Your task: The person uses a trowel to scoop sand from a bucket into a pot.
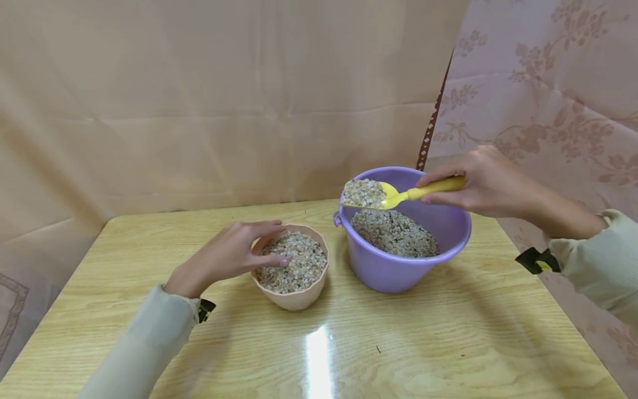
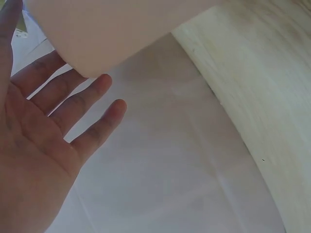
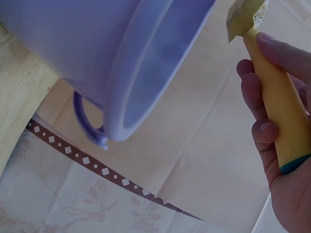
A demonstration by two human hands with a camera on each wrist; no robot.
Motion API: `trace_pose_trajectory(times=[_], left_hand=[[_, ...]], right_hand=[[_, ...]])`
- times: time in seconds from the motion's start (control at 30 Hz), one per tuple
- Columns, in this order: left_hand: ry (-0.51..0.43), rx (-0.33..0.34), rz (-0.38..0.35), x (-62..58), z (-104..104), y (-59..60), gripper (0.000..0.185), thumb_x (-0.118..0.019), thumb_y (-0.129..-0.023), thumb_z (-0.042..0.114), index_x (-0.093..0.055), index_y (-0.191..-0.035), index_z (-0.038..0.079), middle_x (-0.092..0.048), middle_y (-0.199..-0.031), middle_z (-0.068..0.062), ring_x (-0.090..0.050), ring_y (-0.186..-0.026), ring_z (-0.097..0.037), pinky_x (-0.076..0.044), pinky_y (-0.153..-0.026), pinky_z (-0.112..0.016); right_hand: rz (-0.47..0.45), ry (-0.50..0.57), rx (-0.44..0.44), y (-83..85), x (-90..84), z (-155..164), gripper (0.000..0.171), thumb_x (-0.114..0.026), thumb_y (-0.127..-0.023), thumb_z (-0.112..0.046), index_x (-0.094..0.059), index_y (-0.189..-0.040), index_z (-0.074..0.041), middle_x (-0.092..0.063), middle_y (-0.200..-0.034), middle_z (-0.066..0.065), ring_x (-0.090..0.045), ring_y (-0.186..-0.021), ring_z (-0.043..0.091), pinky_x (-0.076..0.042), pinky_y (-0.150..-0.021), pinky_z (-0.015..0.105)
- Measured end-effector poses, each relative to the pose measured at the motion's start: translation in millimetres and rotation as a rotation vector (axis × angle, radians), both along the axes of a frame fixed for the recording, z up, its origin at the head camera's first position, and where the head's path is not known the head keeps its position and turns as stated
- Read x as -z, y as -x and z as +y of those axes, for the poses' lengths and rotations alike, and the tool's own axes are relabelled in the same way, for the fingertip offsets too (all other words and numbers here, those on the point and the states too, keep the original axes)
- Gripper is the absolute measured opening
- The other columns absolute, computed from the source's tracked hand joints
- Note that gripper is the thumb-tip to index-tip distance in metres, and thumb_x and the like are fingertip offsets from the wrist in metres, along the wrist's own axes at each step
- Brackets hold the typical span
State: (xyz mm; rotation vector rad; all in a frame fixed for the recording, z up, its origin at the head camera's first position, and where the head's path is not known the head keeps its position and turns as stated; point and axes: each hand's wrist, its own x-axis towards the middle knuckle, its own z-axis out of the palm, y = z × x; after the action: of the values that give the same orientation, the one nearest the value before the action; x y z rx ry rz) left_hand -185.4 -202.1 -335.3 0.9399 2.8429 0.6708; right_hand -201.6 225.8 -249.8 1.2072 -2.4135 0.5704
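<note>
A purple bucket (image 1: 399, 271) (image 3: 97, 53) holding pale gravel (image 1: 394, 233) stands at the right of the wooden table (image 1: 448, 343). My right hand (image 1: 478, 180) (image 3: 277, 145) grips the handle of a yellow scoop (image 1: 394, 195) (image 3: 274, 102), whose blade is heaped with gravel and hangs over the bucket's left rim. Left of the bucket sits a peach pot (image 1: 294, 299) (image 2: 107, 29) filled with the same gravel. My left hand (image 1: 234, 252) (image 2: 53, 131) rests on the pot's left rim with straight fingers.
A beige cloth (image 1: 199, 100) hangs behind the table, and a flowered curtain (image 1: 548, 72) hangs to the right. The table's front half shows bare wood with a bright glare streak (image 1: 319, 360).
</note>
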Motion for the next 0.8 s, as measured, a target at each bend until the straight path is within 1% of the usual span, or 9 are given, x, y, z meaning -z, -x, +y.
trace_pose_trajectory(times=[0.07,0.17,0.27,0.3,0.37,0.4,0.5,0.63,0.8], left_hand=[[0.002,0.011,0.003,1.7,-2.8,-0.4,0.079,-0.071,-0.079,0.066,-0.060,-0.139,0.016,-0.055,-0.144,-0.007,-0.053,-0.130,-0.029,-0.044,-0.104,-0.053],[-0.004,0.027,0.011,4.5,-6.9,-1.1,0.081,-0.073,-0.077,0.065,-0.059,-0.140,0.018,-0.054,-0.145,-0.007,-0.051,-0.132,-0.031,-0.044,-0.103,-0.054],[-0.020,0.024,0.023,6.3,-11.8,-3.3,0.084,-0.077,-0.073,0.064,-0.058,-0.141,0.018,-0.054,-0.145,-0.005,-0.054,-0.128,-0.028,-0.048,-0.094,-0.049],[-0.030,0.026,0.029,7.3,-13.3,-3.8,0.085,-0.078,-0.072,0.063,-0.059,-0.141,0.017,-0.054,-0.145,-0.005,-0.056,-0.127,-0.027,-0.049,-0.090,-0.046],[-0.048,0.023,0.035,9.2,-16.5,-4.8,0.087,-0.081,-0.070,0.062,-0.059,-0.140,0.016,-0.054,-0.144,-0.004,-0.057,-0.125,-0.025,-0.048,-0.087,-0.044],[-0.055,0.022,0.036,9.8,-17.9,-5.5,0.088,-0.082,-0.068,0.062,-0.059,-0.140,0.016,-0.054,-0.145,-0.003,-0.057,-0.125,-0.025,-0.049,-0.087,-0.043],[-0.070,0.021,0.045,13.4,-22.2,-6.6,0.089,-0.083,-0.065,0.062,-0.061,-0.138,0.016,-0.053,-0.145,-0.002,-0.054,-0.129,-0.027,-0.048,-0.097,-0.050],[-0.083,0.025,0.092,18.1,-27.9,-8.3,0.088,-0.086,-0.062,0.060,-0.063,-0.135,0.015,-0.054,-0.145,-0.001,-0.054,-0.128,-0.031,-0.048,-0.099,-0.055],[-0.110,0.045,0.180,25.5,-35.4,-9.2,0.088,-0.087,-0.060,0.058,-0.065,-0.133,0.015,-0.058,-0.141,-0.002,-0.060,-0.122,-0.032,-0.052,-0.092,-0.052]], right_hand=[[-0.004,0.000,-0.005,-0.6,-0.7,-2.1,0.033,-0.092,-0.064,-0.007,-0.080,-0.092,-0.018,-0.070,-0.073,-0.014,-0.048,-0.049,-0.004,-0.037,-0.046,0.013],[-0.013,-0.001,-0.016,-2.0,-2.0,-6.1,0.033,-0.092,-0.064,-0.007,-0.080,-0.093,-0.019,-0.071,-0.074,-0.014,-0.049,-0.050,-0.004,-0.038,-0.046,0.013],[-0.019,-0.007,-0.035,-3.3,-2.9,-10.7,0.032,-0.091,-0.066,-0.007,-0.080,-0.093,-0.019,-0.072,-0.077,-0.013,-0.051,-0.051,-0.004,-0.040,-0.047,0.013],[-0.020,-0.008,-0.042,-3.5,-3.2,-12.2,0.032,-0.091,-0.066,-0.007,-0.080,-0.094,-0.019,-0.073,-0.077,-0.013,-0.052,-0.052,-0.005,-0.041,-0.048,0.013],[-0.018,-0.008,-0.058,-3.5,-3.6,-15.0,0.033,-0.091,-0.066,-0.006,-0.080,-0.094,-0.018,-0.073,-0.079,-0.011,-0.054,-0.054,-0.005,-0.042,-0.049,0.013],[-0.018,-0.005,-0.066,-3.6,-3.7,-16.3,0.032,-0.091,-0.066,-0.006,-0.080,-0.094,-0.018,-0.074,-0.079,-0.011,-0.055,-0.055,-0.005,-0.042,-0.049,0.013],[-0.018,0.005,-0.083,-4.2,-3.6,-20.1,0.032,-0.091,-0.066,-0.006,-0.080,-0.094,-0.017,-0.073,-0.078,-0.011,-0.055,-0.055,-0.004,-0.043,-0.049,0.013],[0.002,0.001,-0.084,-6.1,-3.5,-26.3,0.030,-0.090,-0.067,-0.011,-0.080,-0.094,-0.020,-0.070,-0.075,-0.015,-0.053,-0.055,-0.005,-0.040,-0.049,0.013],[-0.007,-0.017,-0.096,-7.9,-3.5,-35.2,0.028,-0.089,-0.069,-0.013,-0.080,-0.095,-0.019,-0.070,-0.075,-0.016,-0.051,-0.054,-0.005,-0.040,-0.048,0.014]])
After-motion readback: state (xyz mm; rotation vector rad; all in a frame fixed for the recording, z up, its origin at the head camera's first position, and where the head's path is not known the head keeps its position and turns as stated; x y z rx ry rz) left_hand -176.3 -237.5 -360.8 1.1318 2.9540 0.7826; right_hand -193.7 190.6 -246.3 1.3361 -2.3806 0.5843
